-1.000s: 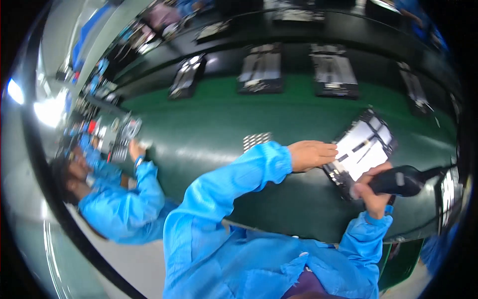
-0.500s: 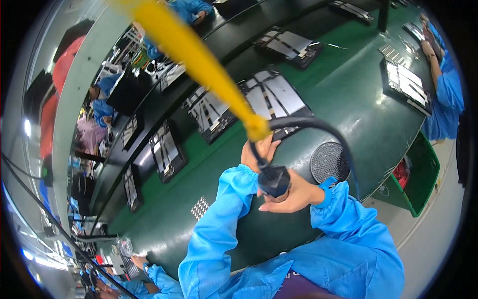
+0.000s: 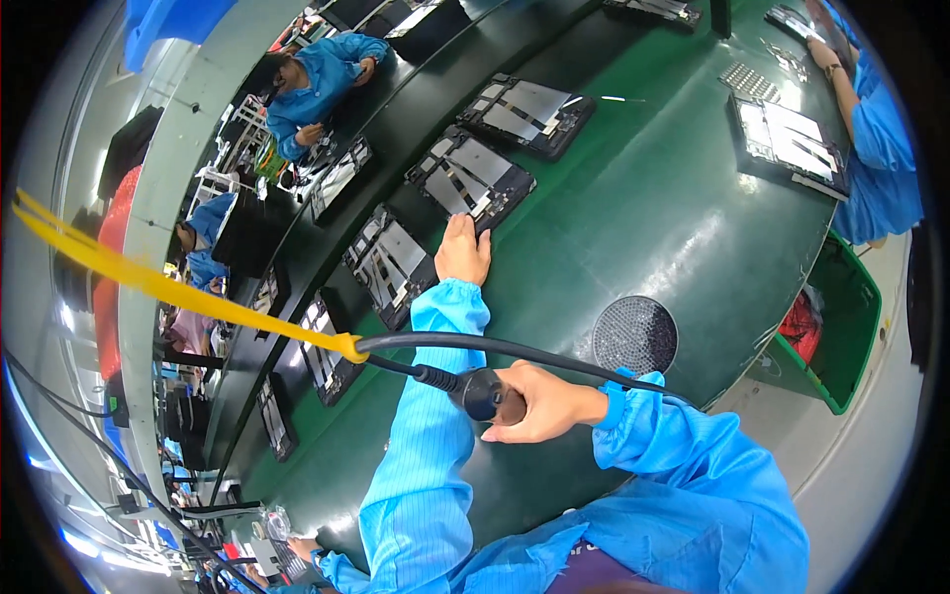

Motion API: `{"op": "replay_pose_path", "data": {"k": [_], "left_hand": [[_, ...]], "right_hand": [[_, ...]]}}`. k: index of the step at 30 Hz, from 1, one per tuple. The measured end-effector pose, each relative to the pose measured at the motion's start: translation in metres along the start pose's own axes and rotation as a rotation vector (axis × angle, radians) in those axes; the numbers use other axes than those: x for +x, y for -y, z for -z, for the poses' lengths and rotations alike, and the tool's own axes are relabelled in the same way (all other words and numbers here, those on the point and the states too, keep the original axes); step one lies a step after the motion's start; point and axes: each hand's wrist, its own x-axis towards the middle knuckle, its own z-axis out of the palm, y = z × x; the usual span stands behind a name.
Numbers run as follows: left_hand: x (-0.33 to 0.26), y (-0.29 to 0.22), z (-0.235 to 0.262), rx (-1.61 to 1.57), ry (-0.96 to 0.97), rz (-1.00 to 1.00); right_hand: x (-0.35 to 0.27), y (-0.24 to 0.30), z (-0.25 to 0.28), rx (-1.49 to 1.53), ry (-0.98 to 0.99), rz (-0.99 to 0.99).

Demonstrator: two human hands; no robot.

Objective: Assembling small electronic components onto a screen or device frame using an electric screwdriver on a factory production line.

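Note:
In my right hand (image 3: 544, 401) is a black corded electric screwdriver (image 3: 483, 395), seen mostly from its cable end; its tip is hidden. A yellow strap (image 3: 228, 305) and a black cable (image 3: 515, 346) run from it. My left arm reaches away, passing under the cable. With its fingers closed at the near edge of an opened tablet (image 3: 470, 178), my left hand (image 3: 462, 252) grips that device. The tablet lies flat, its silvery inside and dark strips facing up, between two similar ones, a farther tablet (image 3: 524, 114) and a nearer-left tablet (image 3: 391, 262).
A round perforated dish (image 3: 635, 337) sits right of the screwdriver on the green table (image 3: 633, 238). More opened tablets line the far side. At right, a co-worker's sleeve (image 3: 881, 139) is beside another tablet (image 3: 789, 144). A green bin (image 3: 846, 342) stands beyond the table edge.
My left hand has moved the tablet away toward the far row. The screwdriver has shifted left and tilted, and the yellow strap has swung down to the left. My view has shifted.

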Motion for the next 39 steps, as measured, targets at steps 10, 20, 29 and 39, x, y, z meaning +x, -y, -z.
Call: {"op": "replay_pose_path", "data": {"k": [10,20,29,39], "left_hand": [[0.023,-0.019,0.025,-0.031,0.172,0.132],[0.086,-0.098,-0.018,-0.203,0.159,-0.605],[0.197,-0.070,-0.047,-0.187,0.292,-0.333],[0.146,-0.073,-0.030,-0.028,0.351,-0.305]], "right_hand": [[-0.005,-0.006,0.008,-0.126,-0.033,0.012],[-0.004,-0.016,0.018,-0.072,-0.137,0.080],[-0.006,-0.022,0.018,0.025,-0.146,0.019],[-0.009,-0.032,0.014,0.002,-0.081,-0.013]]}}
